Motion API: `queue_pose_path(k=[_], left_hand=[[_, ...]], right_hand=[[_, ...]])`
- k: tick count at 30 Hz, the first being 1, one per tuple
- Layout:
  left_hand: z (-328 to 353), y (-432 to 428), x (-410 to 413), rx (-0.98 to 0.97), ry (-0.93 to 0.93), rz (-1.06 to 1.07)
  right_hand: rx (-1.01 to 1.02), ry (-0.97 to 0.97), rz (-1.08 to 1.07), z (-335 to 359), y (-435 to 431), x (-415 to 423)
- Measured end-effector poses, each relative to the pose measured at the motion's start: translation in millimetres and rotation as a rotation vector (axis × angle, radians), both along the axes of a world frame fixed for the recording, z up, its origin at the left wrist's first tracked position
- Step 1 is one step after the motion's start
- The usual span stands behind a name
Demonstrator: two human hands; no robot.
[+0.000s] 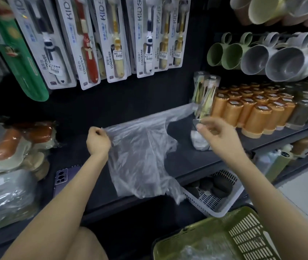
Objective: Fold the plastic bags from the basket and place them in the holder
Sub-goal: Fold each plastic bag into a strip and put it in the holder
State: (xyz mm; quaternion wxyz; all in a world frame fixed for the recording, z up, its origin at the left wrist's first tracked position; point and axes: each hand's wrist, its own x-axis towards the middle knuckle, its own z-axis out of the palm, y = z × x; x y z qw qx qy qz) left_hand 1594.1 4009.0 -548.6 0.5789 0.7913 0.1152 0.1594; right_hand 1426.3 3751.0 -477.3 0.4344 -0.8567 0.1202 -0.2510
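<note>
1. Now, closest to us at bottom right, the green basket [243,235] sits low, with crumpled clear plastic lying inside it.
2. Just past it, a white basket [222,208] holds dark rounded items, below the front edge of the shelf [187,156].
3. Over on the left, a purple phone [63,178] lies camera-side up on that dark shelf.
4. Centre stage, the plastic bag [140,156] hangs in the air over the shelf's front. It is wrinkled and see-through, with one handle strip stretching up to the right.
5. The left hand [97,140] has it, fingers clamped on the bag's upper left corner.
6. The right hand [217,134] hovers to the bag's right, fingers loosely curled and blurred. Whether they pinch anything, I cannot tell.
7. Right behind that hand, the clear holder [194,132] stands on the shelf, with a white bundle at its bottom.
8. Further right are rows of orange tubs [252,113].
9. At the back, kids' toothbrush packs [112,44] hang on the wall, and mugs [262,59] hang upper right.
</note>
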Motion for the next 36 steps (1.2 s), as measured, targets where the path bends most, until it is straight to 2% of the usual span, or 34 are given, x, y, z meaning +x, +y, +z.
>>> queue_pose_path(k=[3,4,6,8,9,11,16,19,23,26,30,33,36], left_hand=[[-1,-3,18,-0.034,0.251,-0.017],[2,-2,21,-0.145,0.330,-0.057],[7,2,22,-0.560,0.479,-0.194],[10,15,15,-0.884,0.611,-0.281],[8,21,14,-0.940,0.645,-0.297],[6,30,1,-0.900,0.681,-0.346],[-11,35,-58,-0.413,0.652,-0.411],[-16,30,-76,-0.282,0.572,-0.430],[-14,15,-80,-0.240,0.440,-0.415],[-14,7,-82,-0.242,0.407,-0.413],[-8,13,-79,-0.375,0.435,-0.385],[-2,27,-71,-0.546,0.484,-0.363],[-2,42,-66,-0.593,0.501,-0.351]], right_hand=[[-0.003,0.264,0.236,-39,24,-15],[-0.054,0.367,0.283,-54,29,-17],[-0.226,0.478,0.316,-85,34,-15],[-0.346,0.417,0.276,-107,39,-10],[-0.346,0.372,0.223,-111,43,-8],[-0.278,0.305,0.123,-114,49,-4],[-0.196,0.282,0.031,-116,56,-3],[-0.082,0.295,0.027,-114,56,-3],[0.075,0.318,0.070,-114,50,-5],[0.116,0.321,0.098,-116,46,-8],[0.414,0.284,0.170,-107,37,-14],[0.645,0.303,0.211,-94,21,-20],[0.765,0.319,0.229,-83,3,-25]])
